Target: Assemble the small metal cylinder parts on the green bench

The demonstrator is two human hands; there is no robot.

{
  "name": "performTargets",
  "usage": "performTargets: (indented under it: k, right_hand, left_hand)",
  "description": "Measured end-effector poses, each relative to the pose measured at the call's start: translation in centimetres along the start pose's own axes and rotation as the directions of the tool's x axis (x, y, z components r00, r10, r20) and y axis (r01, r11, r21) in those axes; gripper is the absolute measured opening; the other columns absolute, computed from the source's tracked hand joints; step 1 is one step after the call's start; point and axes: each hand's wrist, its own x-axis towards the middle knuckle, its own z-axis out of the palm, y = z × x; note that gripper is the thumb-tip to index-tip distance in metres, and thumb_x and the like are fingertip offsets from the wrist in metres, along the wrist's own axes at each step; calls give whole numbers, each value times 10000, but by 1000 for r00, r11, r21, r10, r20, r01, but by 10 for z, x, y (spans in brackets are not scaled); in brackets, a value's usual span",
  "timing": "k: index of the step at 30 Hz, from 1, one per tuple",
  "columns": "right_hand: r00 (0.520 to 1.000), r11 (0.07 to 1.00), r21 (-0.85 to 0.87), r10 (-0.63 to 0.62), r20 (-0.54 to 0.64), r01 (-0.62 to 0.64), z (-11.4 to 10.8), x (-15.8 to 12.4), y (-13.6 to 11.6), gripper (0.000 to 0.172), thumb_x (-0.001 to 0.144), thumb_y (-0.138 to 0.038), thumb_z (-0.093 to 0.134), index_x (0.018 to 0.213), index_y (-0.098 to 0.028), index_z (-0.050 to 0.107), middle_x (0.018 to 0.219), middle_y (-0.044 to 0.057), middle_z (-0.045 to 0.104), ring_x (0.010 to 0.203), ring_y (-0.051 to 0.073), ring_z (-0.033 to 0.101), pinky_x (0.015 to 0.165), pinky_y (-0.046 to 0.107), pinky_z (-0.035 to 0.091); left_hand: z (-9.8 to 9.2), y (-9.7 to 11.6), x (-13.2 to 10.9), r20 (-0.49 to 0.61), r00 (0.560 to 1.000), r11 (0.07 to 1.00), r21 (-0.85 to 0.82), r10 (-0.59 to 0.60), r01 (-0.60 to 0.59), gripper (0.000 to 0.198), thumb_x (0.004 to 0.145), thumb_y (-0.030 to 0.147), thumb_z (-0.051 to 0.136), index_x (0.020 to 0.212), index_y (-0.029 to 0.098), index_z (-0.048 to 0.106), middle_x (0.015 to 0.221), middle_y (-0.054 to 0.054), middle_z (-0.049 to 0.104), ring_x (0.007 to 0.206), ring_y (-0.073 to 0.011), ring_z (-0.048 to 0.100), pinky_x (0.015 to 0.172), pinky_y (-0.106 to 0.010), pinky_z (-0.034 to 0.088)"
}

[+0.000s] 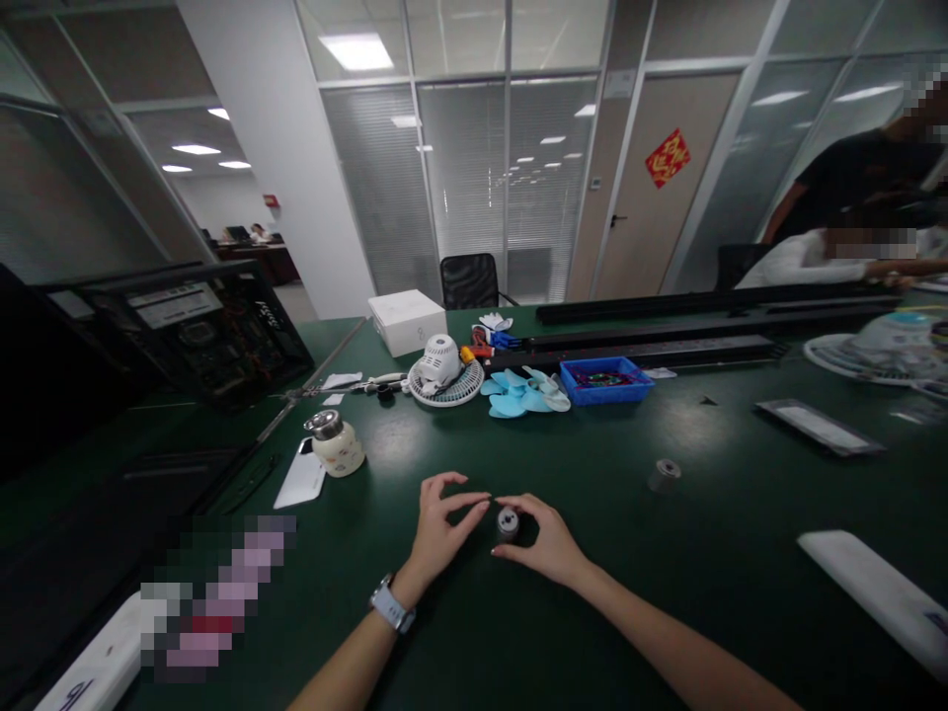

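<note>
My right hand [546, 541] curls its thumb and fingers around a small metal cylinder [508, 523], which looks like a small motor. It stands upright, with a round, light end face on top. Just left of it, my left hand [441, 525] has its thumb and index fingertips pinched together; anything between them is too small to make out. The other left fingers are bent and apart from the pinch. A similar metal cylinder [665, 475] stands on the green table [592, 632], off to the right.
Light-blue fan blades [524, 393], a white fan housing [444, 380] and a blue tray [607, 383] of wires lie beyond my hands. A cream jar [337, 449] and white phone [300, 479] are at left. A white bar [874, 592] lies right. Two people sit or stand far right.
</note>
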Motion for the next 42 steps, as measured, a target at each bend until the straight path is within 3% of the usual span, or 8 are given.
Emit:
performTargets:
  k: [6,15,20,25,29,36,39,42]
  right_hand:
    - [1000,999,41,22,-2,-21,-10,-6,1,591,645,-422,822,1181,-255,639,1074,52,648,964,207,616,876,371,495]
    - [1000,997,-79,17,25,-15,-13,-2,-6,406,727,-430,747,1098,-272,700,1101,42,700,1044,245,614,938,423,457]
    - [996,983,-180,55,64,-43,-83,-9,-1,391,717,-438,738,1071,-272,714,1084,39,716,986,248,646,905,431,491]
    - [956,943,-169,292,-4,-288,-178,-34,28,417,663,-419,767,1029,-222,729,1005,65,745,932,241,694,904,388,536]
    - [882,877,-118,471,21,-466,-213,-51,53,430,581,-383,803,958,-188,732,969,97,753,928,283,706,893,401,556]
    - [849,843,-120,528,6,-524,-226,-66,55,529,499,-387,821,970,-181,699,1026,136,733,989,333,682,878,422,551]
    - [902,857,-311,334,-272,-411,-216,-61,27,677,496,-452,839,1111,-223,672,1114,142,694,1011,331,653,829,435,539]
    - [931,902,-387,42,-364,-192,-165,-39,-7,492,712,-534,709,1091,-222,674,1024,120,689,899,251,643,780,387,512]
  left_hand:
    - [-6,-22,3,229,971,987,159,-69,32,267,807,524,631,1018,406,745,1287,-55,542,1189,-314,406,984,-553,374]
    - [-1,-36,7,-205,946,967,-17,-252,254,445,880,484,517,1279,310,612,1157,-70,555,1092,-254,470,1023,-483,385]
    - [-1,-31,7,-179,943,959,-36,-281,279,450,886,502,507,1270,291,607,1159,-76,561,1103,-255,473,1007,-479,396]
    - [0,-30,8,-171,944,959,-41,-282,279,419,886,498,515,1233,286,617,1144,-72,587,1101,-258,483,979,-468,408]
    - [1,-31,8,-174,944,960,-37,-279,277,396,892,494,508,1204,278,624,1149,-71,598,1104,-260,489,979,-470,406]
    - [3,-32,7,-185,945,963,-29,-268,268,354,916,480,477,1150,264,635,1129,-60,617,1093,-248,500,972,-456,411]
    - [4,-34,7,-206,942,964,-48,-266,262,364,928,486,455,1154,256,625,1132,-59,618,1098,-245,500,979,-454,408]
    - [4,-35,8,-228,937,964,-56,-265,259,371,936,491,437,1130,239,627,1103,-60,627,1084,-244,506,984,-456,402]
